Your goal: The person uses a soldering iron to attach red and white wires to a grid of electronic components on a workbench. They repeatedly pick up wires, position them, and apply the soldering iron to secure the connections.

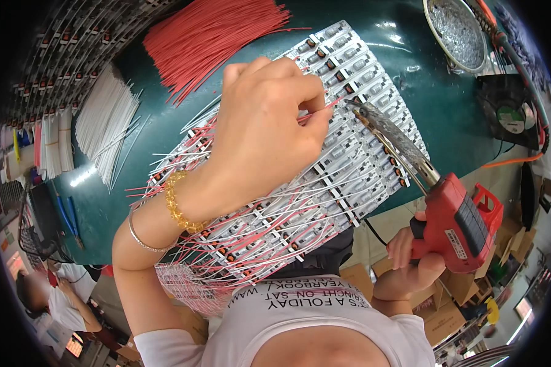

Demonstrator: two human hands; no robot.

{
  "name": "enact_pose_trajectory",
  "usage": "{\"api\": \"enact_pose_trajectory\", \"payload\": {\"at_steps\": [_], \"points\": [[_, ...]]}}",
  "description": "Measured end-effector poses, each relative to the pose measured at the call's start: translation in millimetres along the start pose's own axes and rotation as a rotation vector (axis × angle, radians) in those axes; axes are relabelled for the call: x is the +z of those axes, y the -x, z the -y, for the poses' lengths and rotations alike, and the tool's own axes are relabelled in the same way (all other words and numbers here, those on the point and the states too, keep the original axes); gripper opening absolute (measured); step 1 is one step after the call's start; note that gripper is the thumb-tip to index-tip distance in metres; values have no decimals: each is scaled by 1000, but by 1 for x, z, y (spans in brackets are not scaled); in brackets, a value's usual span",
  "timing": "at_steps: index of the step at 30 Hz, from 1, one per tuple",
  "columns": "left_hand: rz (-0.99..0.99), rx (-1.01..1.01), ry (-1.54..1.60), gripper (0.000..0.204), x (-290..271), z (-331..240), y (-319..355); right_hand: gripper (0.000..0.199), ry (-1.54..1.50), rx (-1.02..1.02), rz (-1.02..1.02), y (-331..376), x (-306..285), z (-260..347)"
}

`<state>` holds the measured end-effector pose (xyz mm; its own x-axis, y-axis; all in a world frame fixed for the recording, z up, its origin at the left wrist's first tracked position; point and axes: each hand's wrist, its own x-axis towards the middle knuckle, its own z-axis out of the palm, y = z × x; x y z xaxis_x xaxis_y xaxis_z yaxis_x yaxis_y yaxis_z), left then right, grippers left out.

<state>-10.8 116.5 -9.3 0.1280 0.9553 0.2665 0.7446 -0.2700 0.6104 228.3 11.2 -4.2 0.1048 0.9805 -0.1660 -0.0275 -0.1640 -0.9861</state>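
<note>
My left hand [269, 122] is closed in a pinch on a thin red wire [335, 103], whose end sticks out past thumb and forefinger. Under it lies a wide panel of small circuit boards [370, 76] in rows, with white and red wires soldered across its left and near parts. My right hand [413, 254] grips the handle of a red soldering gun [456, 223]. The gun's long tip slants up and left over the boards, its end close to the red wire; whether they touch I cannot tell.
Bundles of red wires [208, 43] and white wires [107, 116] lie on the green table [471, 165]. At the far right are a round metal dish [456, 33] and a black fan [511, 116]. Blue-handled pliers [67, 214] rest at left. Another person [70, 293] sits at lower left.
</note>
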Motion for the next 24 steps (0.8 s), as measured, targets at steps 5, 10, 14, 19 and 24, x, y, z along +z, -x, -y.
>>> {"api": "enact_pose_trajectory", "payload": {"at_steps": [5, 10, 14, 19, 24], "points": [[47, -24, 16, 14, -1, 1, -5, 78, -25, 6, 59, -3, -1, 1], [94, -42, 49, 16, -2, 2, -11, 71, -20, -21, 46, -2, -1, -3], [140, -72, 45, 17, -4, 2, -14, 68, 45, -30, 80, 1, -3, -5], [182, -81, 17, 17, -6, 1, -17, 75, 40, -111, 24, 3, -6, -7], [190, -92, 20, 16, -6, 1, -17, 80, 29, -87, 109, -3, -2, 0]]}}
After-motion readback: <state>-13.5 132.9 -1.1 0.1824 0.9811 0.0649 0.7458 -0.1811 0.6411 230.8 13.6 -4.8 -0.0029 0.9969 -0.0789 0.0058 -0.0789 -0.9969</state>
